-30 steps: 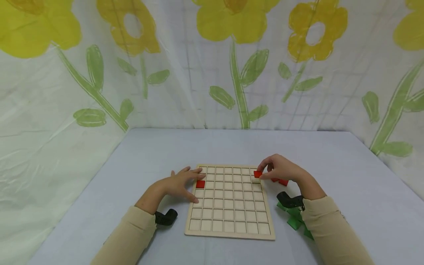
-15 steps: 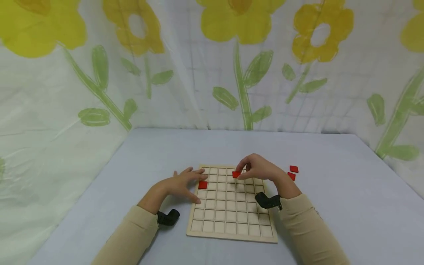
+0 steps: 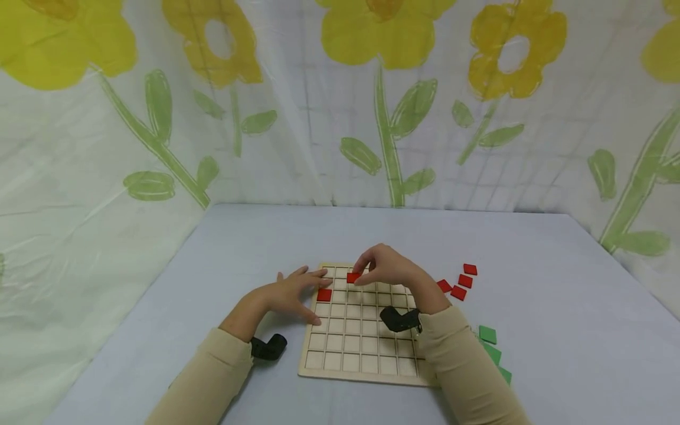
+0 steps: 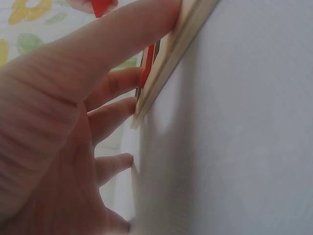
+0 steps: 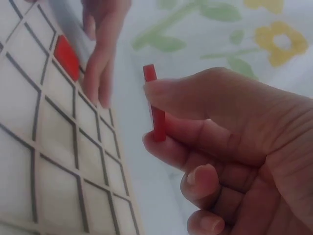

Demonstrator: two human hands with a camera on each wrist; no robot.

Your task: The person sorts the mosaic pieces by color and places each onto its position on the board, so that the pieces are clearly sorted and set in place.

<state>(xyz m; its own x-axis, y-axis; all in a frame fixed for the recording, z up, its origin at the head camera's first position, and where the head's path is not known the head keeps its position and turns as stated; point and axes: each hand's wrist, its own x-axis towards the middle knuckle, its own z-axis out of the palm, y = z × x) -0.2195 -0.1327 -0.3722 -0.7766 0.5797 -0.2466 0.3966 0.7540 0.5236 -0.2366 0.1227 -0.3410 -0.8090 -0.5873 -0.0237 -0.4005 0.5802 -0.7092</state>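
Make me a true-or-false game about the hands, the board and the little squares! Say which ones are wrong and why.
1. The right hand pinches a red square. True.

2. Nothing is touching that square. False: it is pinched, clear of the wooden board.

3. The left hand has its fingers spread at the board's edge. True.

4. The board has no square in it. False: another red square sits in it, near the left hand.

5. Green squares lie on the table. True.

6. The left hand holds a green square. False: it holds no square.
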